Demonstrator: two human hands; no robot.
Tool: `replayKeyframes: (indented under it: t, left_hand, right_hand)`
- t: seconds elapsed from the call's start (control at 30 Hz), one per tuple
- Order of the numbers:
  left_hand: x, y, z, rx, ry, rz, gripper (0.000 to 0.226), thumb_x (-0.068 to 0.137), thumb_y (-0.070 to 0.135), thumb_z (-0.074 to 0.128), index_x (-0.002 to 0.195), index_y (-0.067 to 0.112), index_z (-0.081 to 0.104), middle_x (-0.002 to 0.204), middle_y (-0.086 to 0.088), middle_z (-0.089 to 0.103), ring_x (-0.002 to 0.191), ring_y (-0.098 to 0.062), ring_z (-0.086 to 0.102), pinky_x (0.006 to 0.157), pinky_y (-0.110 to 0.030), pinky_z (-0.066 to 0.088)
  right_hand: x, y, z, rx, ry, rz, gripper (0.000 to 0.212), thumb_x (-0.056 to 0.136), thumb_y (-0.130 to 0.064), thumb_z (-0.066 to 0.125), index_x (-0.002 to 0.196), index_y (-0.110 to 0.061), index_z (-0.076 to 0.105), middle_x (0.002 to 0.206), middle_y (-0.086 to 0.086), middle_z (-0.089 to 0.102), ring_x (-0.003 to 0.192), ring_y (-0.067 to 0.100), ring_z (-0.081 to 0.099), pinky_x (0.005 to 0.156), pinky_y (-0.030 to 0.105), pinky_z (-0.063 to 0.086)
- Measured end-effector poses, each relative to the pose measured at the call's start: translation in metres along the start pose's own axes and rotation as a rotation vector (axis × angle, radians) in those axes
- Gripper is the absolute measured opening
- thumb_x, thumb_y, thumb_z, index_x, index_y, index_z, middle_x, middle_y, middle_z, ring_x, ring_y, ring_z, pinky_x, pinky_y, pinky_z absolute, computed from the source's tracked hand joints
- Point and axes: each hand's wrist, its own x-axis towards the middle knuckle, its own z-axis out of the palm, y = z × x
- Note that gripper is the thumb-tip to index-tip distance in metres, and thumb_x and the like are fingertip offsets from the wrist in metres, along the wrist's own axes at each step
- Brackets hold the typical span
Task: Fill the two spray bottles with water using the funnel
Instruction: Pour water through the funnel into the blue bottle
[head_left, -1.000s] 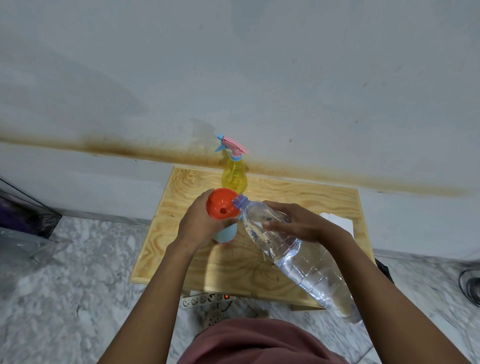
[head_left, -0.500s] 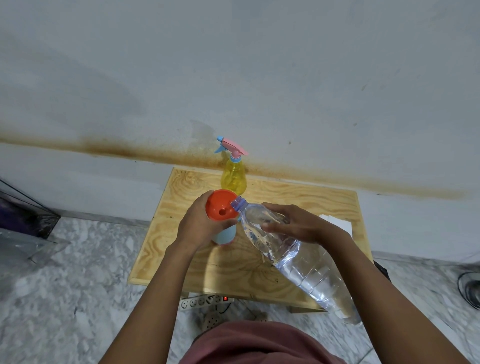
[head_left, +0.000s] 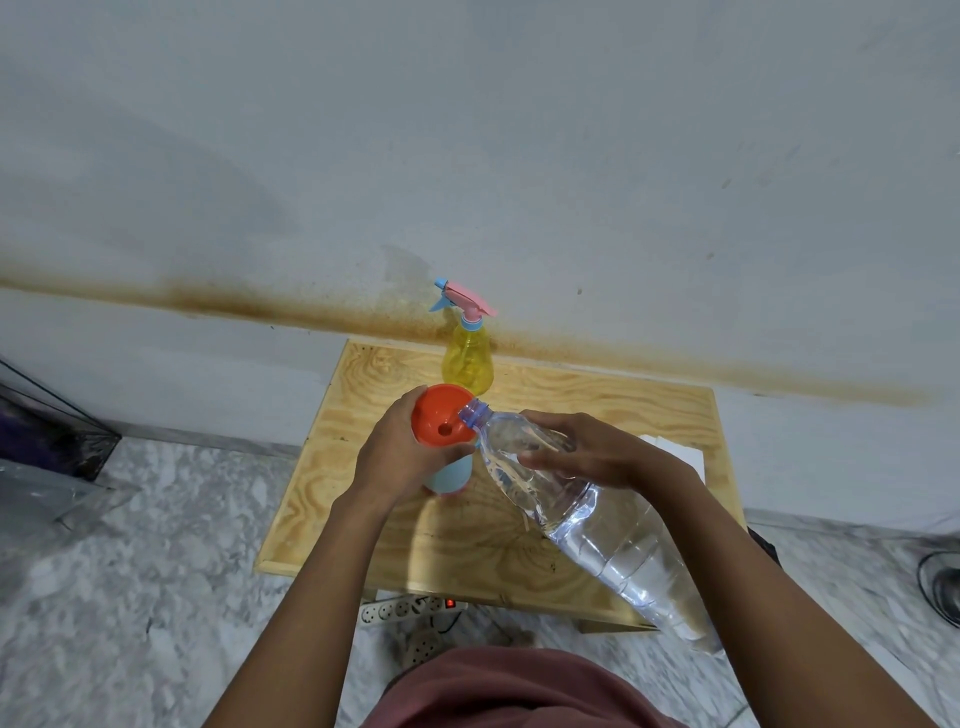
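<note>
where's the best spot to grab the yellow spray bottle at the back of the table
Grip the yellow spray bottle around its narrow neck, just under the pink trigger head, coming from the front or the right. It stands upright and free near the wall, its nozzle points left, and the body widens below, so fingers would likely seat well at the neck.

Funnel (head_left: 443, 415) sits in a bottle (head_left: 449, 475) at table (head_left: 597, 400) centre. Spray bottle (head_left: 467, 358) at 12 o'clock behind it; water bottle (head_left: 571, 499) mouth on its 3 o'clock rim.

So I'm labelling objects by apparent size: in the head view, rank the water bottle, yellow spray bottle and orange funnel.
1. Clear water bottle, by far the largest, though nearest the camera.
2. Yellow spray bottle.
3. Orange funnel, partly covered by the left hand.
</note>
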Motion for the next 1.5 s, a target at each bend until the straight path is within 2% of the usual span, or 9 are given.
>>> replayKeyframes:
  t: [0.3, 0.5, 0.7, 0.83, 1.0, 1.1, 1.3, 1.4, 1.5]
  left_hand:
    - [0.000, 0.002, -0.001, 0.000, -0.008, 0.009, 0.087, 0.062, 0.045, 0.090, 0.136, 0.034, 0.046, 0.116, 0.017, 0.051, 0.107, -0.012, 0.055, 0.088, -0.035, 0.053]
    - [0.001, 0.002, -0.002, -0.020, -0.022, 0.027, 0.075, 0.060, 0.045, 0.091, 0.115, 0.051, 0.041, 0.107, 0.026, 0.052, 0.105, -0.011, 0.057, 0.087, -0.033, 0.053]
    - [0.002, 0.000, -0.001, 0.004, -0.009, 0.012, 0.089, 0.058, 0.049, 0.091, 0.133, 0.037, 0.045, 0.118, 0.017, 0.054, 0.108, -0.011, 0.056, 0.087, -0.032, 0.051]
    - [0.003, 0.000, -0.002, 0.010, -0.024, -0.003, 0.092, 0.056, 0.052, 0.091, 0.134, 0.036, 0.044, 0.120, 0.016, 0.054, 0.108, -0.011, 0.057, 0.084, -0.030, 0.050]
    - [0.004, 0.002, -0.003, 0.008, -0.047, -0.009, 0.090, 0.055, 0.050, 0.092, 0.130, 0.036, 0.043, 0.120, 0.014, 0.056, 0.108, -0.014, 0.058, 0.089, -0.037, 0.053]
    - [0.005, 0.005, -0.003, -0.007, -0.062, -0.026, 0.092, 0.056, 0.047, 0.093, 0.132, 0.032, 0.043, 0.120, 0.012, 0.055, 0.109, -0.015, 0.058, 0.092, -0.038, 0.053]
    - [0.007, 0.009, -0.005, 0.017, -0.092, -0.033, 0.089, 0.058, 0.042, 0.094, 0.129, 0.032, 0.041, 0.113, 0.013, 0.053, 0.106, -0.016, 0.058, 0.090, -0.038, 0.054]
    - [0.009, 0.009, -0.006, 0.039, -0.099, -0.032, 0.088, 0.057, 0.042, 0.094, 0.126, 0.034, 0.040, 0.113, 0.013, 0.054, 0.105, -0.016, 0.058, 0.090, -0.040, 0.055]
    - [0.011, 0.006, -0.006, 0.039, -0.109, -0.044, 0.087, 0.054, 0.045, 0.094, 0.123, 0.036, 0.041, 0.111, 0.017, 0.055, 0.104, -0.015, 0.060, 0.089, -0.041, 0.055]
  right_hand:
    - [-0.008, -0.006, 0.002, 0.034, 0.056, -0.062, 0.077, 0.076, -0.077, 0.058, 0.144, -0.045, 0.043, 0.129, -0.021, 0.063, 0.108, -0.004, 0.062, 0.094, 0.028, 0.047]
    - [-0.014, -0.009, 0.004, 0.075, 0.125, -0.120, 0.065, 0.083, -0.064, 0.065, 0.142, -0.052, 0.039, 0.127, -0.031, 0.057, 0.107, -0.016, 0.058, 0.088, 0.015, 0.047]
    - [-0.022, -0.004, 0.005, 0.156, 0.353, -0.229, 0.068, 0.078, -0.060, 0.066, 0.140, -0.055, 0.037, 0.135, -0.037, 0.049, 0.116, -0.012, 0.056, 0.090, 0.011, 0.049]
    - [-0.022, 0.002, -0.008, 0.282, 0.654, -0.296, 0.075, 0.080, -0.051, 0.062, 0.146, -0.022, 0.038, 0.138, -0.033, 0.040, 0.125, -0.025, 0.038, 0.096, 0.000, 0.033]
    - [-0.013, 0.002, -0.031, 0.430, 0.915, -0.271, 0.070, 0.079, -0.045, 0.065, 0.142, -0.035, 0.037, 0.129, -0.046, 0.043, 0.124, -0.013, 0.048, 0.103, 0.025, 0.047]
    - [-0.001, 0.003, -0.039, 0.473, 0.955, -0.230, 0.071, 0.083, -0.034, 0.074, 0.142, -0.044, 0.034, 0.129, -0.032, 0.052, 0.120, 0.001, 0.058, 0.101, 0.030, 0.050]
    - [0.027, 0.010, -0.045, 0.530, 1.113, -0.143, 0.072, 0.086, -0.031, 0.075, 0.146, -0.029, 0.034, 0.124, -0.026, 0.048, 0.106, -0.013, 0.053, 0.084, -0.005, 0.036]
    - [0.038, 0.013, -0.044, 0.570, 1.201, -0.119, 0.071, 0.088, -0.029, 0.074, 0.146, -0.023, 0.034, 0.124, -0.017, 0.047, 0.109, -0.007, 0.047, 0.076, -0.010, 0.032]
    - [0.048, 0.017, -0.045, 0.555, 1.220, -0.136, 0.072, 0.088, -0.024, 0.074, 0.148, -0.015, 0.034, 0.117, -0.026, 0.048, 0.103, -0.024, 0.046, 0.080, -0.008, 0.035]
